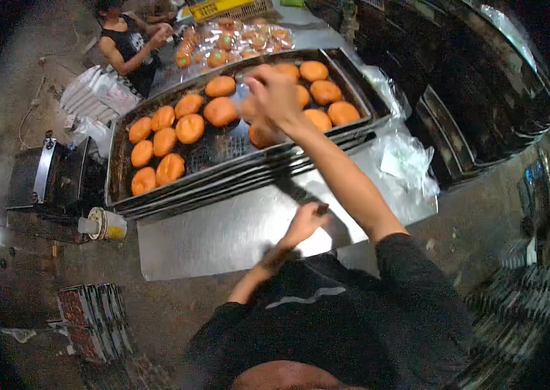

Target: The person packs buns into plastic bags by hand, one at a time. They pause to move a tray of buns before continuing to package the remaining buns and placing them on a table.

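Observation:
A dark baking tray (207,148) of round orange-brown buns (190,129) lies on top of a stack of trays. Over its middle reaches my right hand (275,97), smeared by motion, with the fingers bent down among the buns. A pale bluish blur shows beside these fingers, and I cannot make out whether they grip a bun. My left hand (303,225) is low over the bare metal table (223,237), in front of the trays. Its fingers are curled, and a small dark thing I cannot identify shows at their tips.
Wrapped buns (249,40) lie behind the tray, near a yellow crate (226,9). Another person (130,45) works at the far left. Clear plastic bags (405,162) rest at the table's right. A bucket (111,225) stands left, and dark racks (463,78) fill the right.

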Demonstrator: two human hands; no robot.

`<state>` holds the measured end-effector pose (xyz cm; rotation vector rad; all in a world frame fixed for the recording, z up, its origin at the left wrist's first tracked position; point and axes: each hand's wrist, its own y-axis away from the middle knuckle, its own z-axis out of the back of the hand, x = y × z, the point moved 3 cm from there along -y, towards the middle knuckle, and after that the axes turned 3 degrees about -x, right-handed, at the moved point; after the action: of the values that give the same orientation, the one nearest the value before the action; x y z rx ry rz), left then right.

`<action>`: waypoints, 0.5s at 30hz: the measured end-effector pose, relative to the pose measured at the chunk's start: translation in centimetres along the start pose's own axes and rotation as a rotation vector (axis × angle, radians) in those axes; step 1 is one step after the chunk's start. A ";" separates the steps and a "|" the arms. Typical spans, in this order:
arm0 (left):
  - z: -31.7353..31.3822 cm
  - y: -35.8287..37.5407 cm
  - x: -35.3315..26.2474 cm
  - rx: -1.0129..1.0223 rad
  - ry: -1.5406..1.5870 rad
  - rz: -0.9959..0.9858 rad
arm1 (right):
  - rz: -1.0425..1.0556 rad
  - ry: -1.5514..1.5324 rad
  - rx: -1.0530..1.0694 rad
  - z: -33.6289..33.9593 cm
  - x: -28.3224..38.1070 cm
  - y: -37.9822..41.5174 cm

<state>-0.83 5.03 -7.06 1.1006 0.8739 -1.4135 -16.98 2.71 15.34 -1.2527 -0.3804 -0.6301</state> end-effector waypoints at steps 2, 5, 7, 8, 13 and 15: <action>-3.4 -1.7 5.8 -0.078 -0.281 -0.198 | 0.137 -0.182 -0.033 -2.1 1.1 -2.3; -4.4 -3.2 11.6 -0.263 -0.316 -0.444 | 0.138 -0.252 0.242 -0.2 2.2 3.2; -2.8 -3.0 10.8 0.042 -0.407 -0.130 | -0.080 -0.326 0.392 2.1 -2.9 12.9; -2.2 -2.9 10.7 -0.155 -0.353 -0.277 | -0.487 -0.420 0.518 3.9 -5.2 18.5; 0.5 -2.9 9.5 0.134 0.257 0.312 | -0.693 -0.190 0.919 8.7 -9.4 33.2; -0.9 -3.6 7.6 0.153 0.210 0.217 | -0.742 -0.259 0.743 8.7 -8.9 31.2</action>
<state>-4.06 4.06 -14.83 1.4355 0.7758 -1.2143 -3.61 18.69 -11.04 -0.4436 -1.2055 -0.8375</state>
